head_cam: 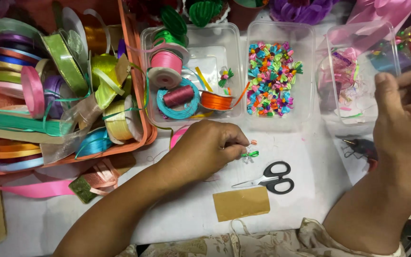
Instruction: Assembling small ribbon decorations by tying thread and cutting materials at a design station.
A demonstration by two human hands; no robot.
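Head view: left hand [205, 150] pinches a ribbon bow [250, 153] — scissors [269, 179] just beside; right hand [405, 119] raised, loosely curled, empty.

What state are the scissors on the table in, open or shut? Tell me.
Shut. The scissors lie flat on the white table, blades together in a single point, black handles side by side. Neither hand touches them.

Glossy satin ribbon spools [63, 81], clear plastic boxes [305, 71], metal-bladed scissors [268, 180].

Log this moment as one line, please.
left hand: pinching small green-and-orange ribbon flower | right hand: raised, seemingly empty | black-handled scissors: on table, untouched
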